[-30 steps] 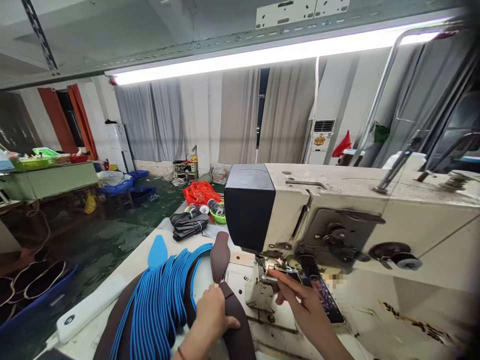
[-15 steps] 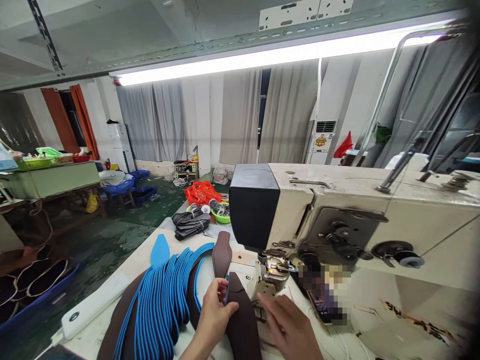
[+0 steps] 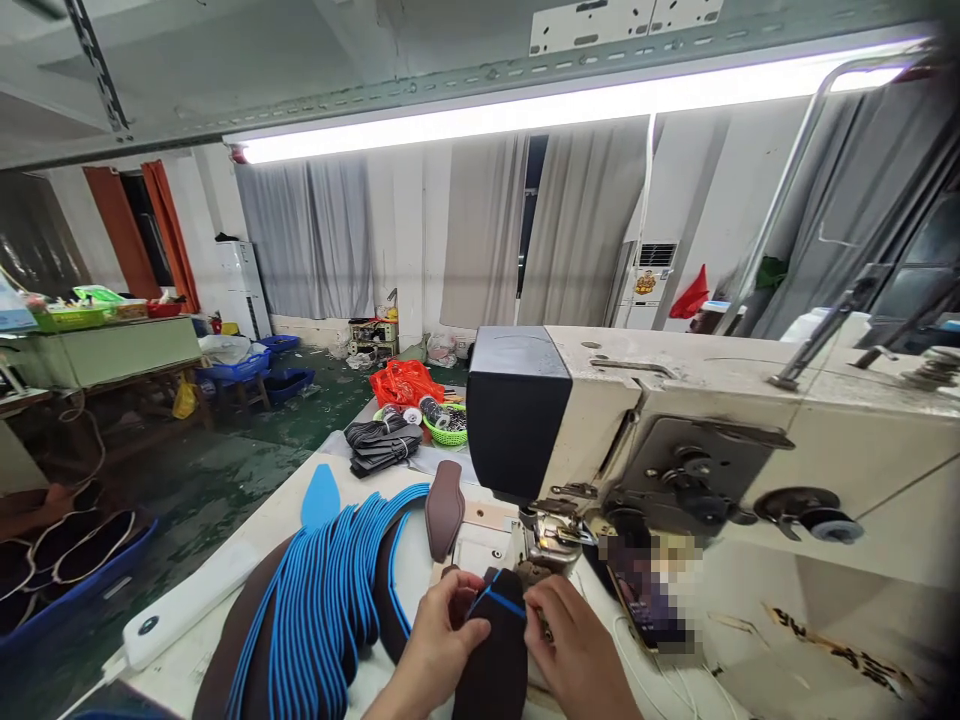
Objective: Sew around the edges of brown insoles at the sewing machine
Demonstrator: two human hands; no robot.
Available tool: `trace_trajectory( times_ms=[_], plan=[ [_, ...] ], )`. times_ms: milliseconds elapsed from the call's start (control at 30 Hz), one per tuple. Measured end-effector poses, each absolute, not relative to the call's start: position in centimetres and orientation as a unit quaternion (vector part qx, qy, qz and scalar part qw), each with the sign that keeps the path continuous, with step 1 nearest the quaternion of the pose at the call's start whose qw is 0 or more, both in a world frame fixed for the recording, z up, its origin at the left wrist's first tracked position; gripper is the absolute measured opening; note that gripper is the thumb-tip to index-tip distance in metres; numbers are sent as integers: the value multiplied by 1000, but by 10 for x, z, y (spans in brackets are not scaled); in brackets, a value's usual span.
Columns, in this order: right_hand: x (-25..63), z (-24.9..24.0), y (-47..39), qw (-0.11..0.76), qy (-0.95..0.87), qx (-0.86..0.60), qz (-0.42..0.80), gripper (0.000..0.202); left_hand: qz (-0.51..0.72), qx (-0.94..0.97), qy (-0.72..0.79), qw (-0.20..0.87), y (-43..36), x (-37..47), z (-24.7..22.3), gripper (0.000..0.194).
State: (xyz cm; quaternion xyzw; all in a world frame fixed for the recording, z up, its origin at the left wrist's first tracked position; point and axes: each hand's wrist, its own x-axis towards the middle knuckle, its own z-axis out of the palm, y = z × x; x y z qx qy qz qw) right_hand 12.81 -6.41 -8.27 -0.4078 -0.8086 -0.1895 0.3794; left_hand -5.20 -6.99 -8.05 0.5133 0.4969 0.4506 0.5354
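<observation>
The left fingers (image 3: 462,582), nearly closed, pinch the dark panel (image 3: 491,660) beside its blue strip (image 3: 505,601); the right fingers (image 3: 546,598), nearly closed, grip the strip's end. The panel is inside the tabletop's (image 3: 262,535) left edge, near the sewing machine (image 3: 592,400).

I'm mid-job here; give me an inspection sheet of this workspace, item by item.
Surface: pale tabletop, largely covered around the hands.
Job's things: dark piece with blue edging, beside the sewing machine; fanned blue-edged stack; brown piece beyond.
Clutter: black bundle, red bag, green basket, phone-like device, partly pixelated.
Hands: left hand and right hand pinch the dark piece from either side.
Cables: thin white cords near the device; cable or thread, can't tell.
Surroundings: lit tube light, grey curtains, blue tub at far left.
</observation>
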Motion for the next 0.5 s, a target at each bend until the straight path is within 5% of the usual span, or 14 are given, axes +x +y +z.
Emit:
trace_trajectory(
  times_ms=[200, 400, 500],
  plan=[
    [149, -77, -69, 416, -776, -408, -243, 18, 381, 598, 548, 444, -69, -46, -77, 10],
    [161, -78, -79, 411, -770, -426, -238, 18, 374, 661, 574, 306, -72, -40, -72, 13],
    [162, -81, -84, 363, -817, -373, -247, 23, 420, 646, 538, 342, -74, -42, -70, 5]
  ],
)
